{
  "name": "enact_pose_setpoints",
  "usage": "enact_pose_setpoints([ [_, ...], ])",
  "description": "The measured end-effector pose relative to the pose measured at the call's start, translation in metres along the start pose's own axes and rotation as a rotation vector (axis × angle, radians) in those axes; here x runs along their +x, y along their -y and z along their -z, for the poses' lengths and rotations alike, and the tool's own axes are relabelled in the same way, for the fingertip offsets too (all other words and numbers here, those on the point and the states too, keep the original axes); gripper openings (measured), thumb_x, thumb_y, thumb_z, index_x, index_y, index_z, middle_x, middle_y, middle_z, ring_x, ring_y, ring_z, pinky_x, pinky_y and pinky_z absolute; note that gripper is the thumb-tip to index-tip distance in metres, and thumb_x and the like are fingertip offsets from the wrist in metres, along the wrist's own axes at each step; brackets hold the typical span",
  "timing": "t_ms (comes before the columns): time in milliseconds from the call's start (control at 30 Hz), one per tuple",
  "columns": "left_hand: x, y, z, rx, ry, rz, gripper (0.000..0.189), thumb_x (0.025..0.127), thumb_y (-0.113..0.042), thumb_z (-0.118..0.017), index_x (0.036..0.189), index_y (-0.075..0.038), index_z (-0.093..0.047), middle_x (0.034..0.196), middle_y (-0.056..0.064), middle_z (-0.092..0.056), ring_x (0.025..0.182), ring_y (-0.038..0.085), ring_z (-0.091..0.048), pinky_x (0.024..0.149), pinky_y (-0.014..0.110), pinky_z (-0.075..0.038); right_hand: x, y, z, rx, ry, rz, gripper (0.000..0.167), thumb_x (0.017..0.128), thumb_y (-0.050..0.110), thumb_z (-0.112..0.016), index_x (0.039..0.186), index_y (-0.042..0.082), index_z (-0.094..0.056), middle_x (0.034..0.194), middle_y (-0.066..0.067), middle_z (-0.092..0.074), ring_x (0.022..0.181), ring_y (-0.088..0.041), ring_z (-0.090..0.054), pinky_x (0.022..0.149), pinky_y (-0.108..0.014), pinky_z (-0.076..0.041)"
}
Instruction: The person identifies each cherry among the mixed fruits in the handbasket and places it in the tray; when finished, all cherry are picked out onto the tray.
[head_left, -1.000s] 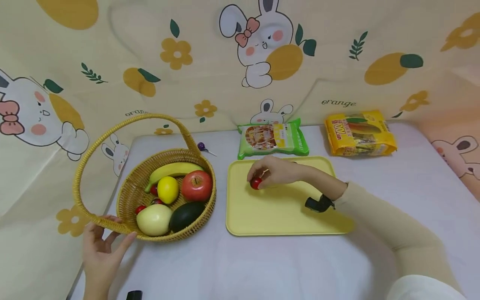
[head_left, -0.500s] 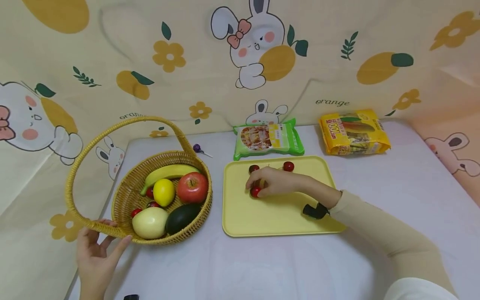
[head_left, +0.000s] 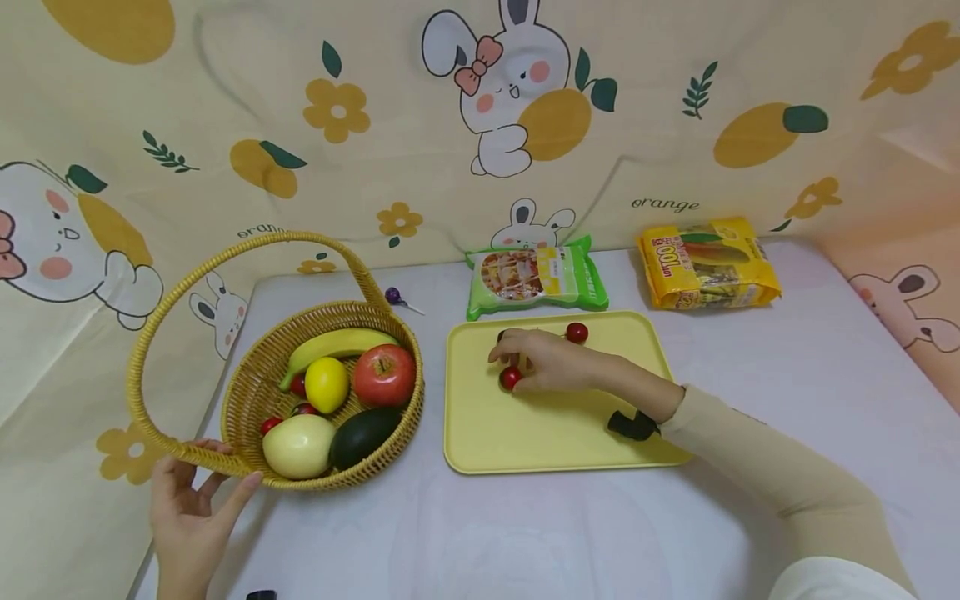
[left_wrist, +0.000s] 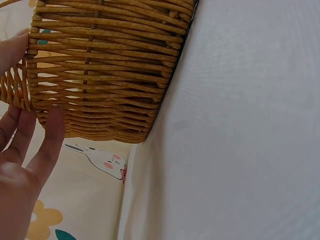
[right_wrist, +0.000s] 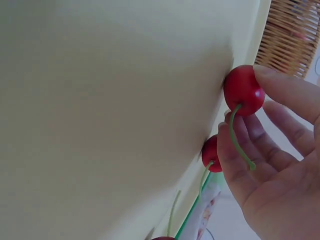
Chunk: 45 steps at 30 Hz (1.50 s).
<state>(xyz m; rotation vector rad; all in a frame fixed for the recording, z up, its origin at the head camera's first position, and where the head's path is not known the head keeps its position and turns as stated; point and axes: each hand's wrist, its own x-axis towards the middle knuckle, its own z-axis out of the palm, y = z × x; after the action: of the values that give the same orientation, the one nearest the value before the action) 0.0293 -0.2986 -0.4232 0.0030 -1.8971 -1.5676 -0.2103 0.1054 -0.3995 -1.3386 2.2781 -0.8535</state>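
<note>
My left hand [head_left: 187,521] grips the woven basket [head_left: 251,392] at its near left, where the handle meets the rim; in the left wrist view its fingers bend against the wicker wall [left_wrist: 100,75]. On the yellow tray [head_left: 480,442], a red cherry [head_left: 511,378] lies under my right hand [head_left: 555,360]. The right wrist view has the thumb touching this cherry [right_wrist: 243,90], while the other fingers spread apart beside it, not closed round it. Another cherry [head_left: 577,332] sits near the tray's far edge. A third is mostly hidden behind the right hand.
Inside the basket are a banana [head_left: 341,343], lemon [head_left: 327,385], apple [head_left: 385,375], pale round fruit [head_left: 298,447], dark green fruit [head_left: 365,439] and several cherries. Behind the tray stand a green snack pack [head_left: 536,277] and a yellow pack [head_left: 708,265]. A lollipop [head_left: 393,296] lies behind the basket.
The right hand has set the cherry down on the tray, and its fingers have loosened and lifted slightly from it. The left hand keeps its grip on the basket. The head view has shifted slightly.
</note>
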Motion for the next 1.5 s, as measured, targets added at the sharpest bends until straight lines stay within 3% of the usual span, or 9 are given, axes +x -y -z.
enact_pose_setpoints([
  [400,-0.004,-0.007,0.009,0.114,-0.032,0.047,0.075,0.065,0.039,-0.063,0.132,0.015,-0.04,0.114,0.008,-0.056,0.109,0.017,-0.053,0.087,0.014,-0.052,0.015,0.0,-0.005,-0.118,-0.053,0.04,0.04,0.085,0.005,-0.078,0.122,0.001,-0.065,0.105,-0.003,-0.067,0.093,-0.016,-0.061,0.084,-0.033,-0.054],
  [567,-0.005,-0.006,0.012,0.037,-0.039,0.04,0.073,0.065,0.039,-0.063,0.131,0.017,-0.04,0.115,0.011,-0.056,0.109,0.019,-0.054,0.087,0.016,-0.052,0.021,0.01,0.005,-0.186,-0.111,0.093,0.036,0.086,0.012,-0.077,0.12,0.004,-0.067,0.104,-0.005,-0.068,0.093,-0.02,-0.063,0.082,-0.034,-0.054],
  [667,-0.005,-0.005,0.013,-0.002,-0.034,0.032,0.072,0.066,0.039,-0.063,0.13,0.017,-0.04,0.116,0.012,-0.056,0.11,0.019,-0.054,0.088,0.017,-0.052,0.035,0.03,0.015,-0.129,-0.163,0.173,0.033,0.09,0.012,-0.073,0.121,0.005,-0.067,0.103,-0.004,-0.068,0.095,-0.022,-0.063,0.079,-0.036,-0.055],
  [767,-0.005,-0.004,0.012,0.032,-0.025,0.023,0.072,0.066,0.038,-0.064,0.131,0.017,-0.04,0.116,0.012,-0.056,0.109,0.018,-0.054,0.088,0.016,-0.052,0.064,0.063,0.021,-0.046,-0.132,0.272,0.032,0.093,0.013,-0.07,0.124,0.006,-0.065,0.109,-0.004,-0.067,0.096,-0.022,-0.062,0.081,-0.033,-0.055],
  [900,-0.002,-0.004,0.012,0.084,-0.02,0.025,0.072,0.066,0.037,-0.064,0.131,0.018,-0.039,0.115,0.012,-0.056,0.11,0.018,-0.053,0.088,0.015,-0.052,0.117,0.118,0.015,-0.016,0.045,0.356,0.035,0.096,0.014,-0.068,0.129,0.004,-0.062,0.121,-0.007,-0.064,0.103,-0.019,-0.06,0.09,-0.027,-0.052],
  [1100,-0.001,-0.004,0.014,0.046,-0.021,0.025,0.071,0.066,0.037,-0.064,0.129,0.02,-0.038,0.115,0.014,-0.055,0.11,0.02,-0.054,0.088,0.017,-0.052,0.204,0.174,-0.008,0.11,0.28,0.357,0.036,0.095,0.008,-0.067,0.129,0.001,-0.061,0.121,-0.007,-0.064,0.107,-0.014,-0.06,0.09,-0.016,-0.048],
  [1267,0.0,0.0,0.014,-0.106,-0.004,-0.036,0.07,0.064,0.04,-0.063,0.127,0.022,-0.038,0.113,0.018,-0.056,0.109,0.022,-0.054,0.087,0.02,-0.053,0.257,0.189,-0.038,0.265,0.286,0.237,0.029,0.093,0.005,-0.067,0.122,0.0,-0.066,0.109,-0.006,-0.068,0.096,-0.015,-0.063,0.078,-0.018,-0.051],
  [1400,0.003,0.004,0.009,-0.089,0.029,-0.057,0.07,0.065,0.038,-0.064,0.128,0.02,-0.039,0.115,0.018,-0.055,0.111,0.023,-0.053,0.088,0.02,-0.053,0.272,0.186,-0.061,0.42,0.22,0.086,0.025,0.093,0.004,-0.067,0.118,-0.002,-0.066,0.1,-0.008,-0.068,0.087,-0.023,-0.065,0.069,-0.029,-0.055],
  [1500,0.005,0.007,0.006,-0.067,0.045,-0.068,0.07,0.066,0.036,-0.065,0.129,0.02,-0.039,0.115,0.018,-0.054,0.111,0.022,-0.053,0.088,0.019,-0.053,0.276,0.172,-0.074,0.362,0.178,0.043,0.023,0.093,0.003,-0.067,0.115,-0.002,-0.069,0.101,-0.008,-0.067,0.086,-0.018,-0.062,0.069,-0.023,-0.053],
])
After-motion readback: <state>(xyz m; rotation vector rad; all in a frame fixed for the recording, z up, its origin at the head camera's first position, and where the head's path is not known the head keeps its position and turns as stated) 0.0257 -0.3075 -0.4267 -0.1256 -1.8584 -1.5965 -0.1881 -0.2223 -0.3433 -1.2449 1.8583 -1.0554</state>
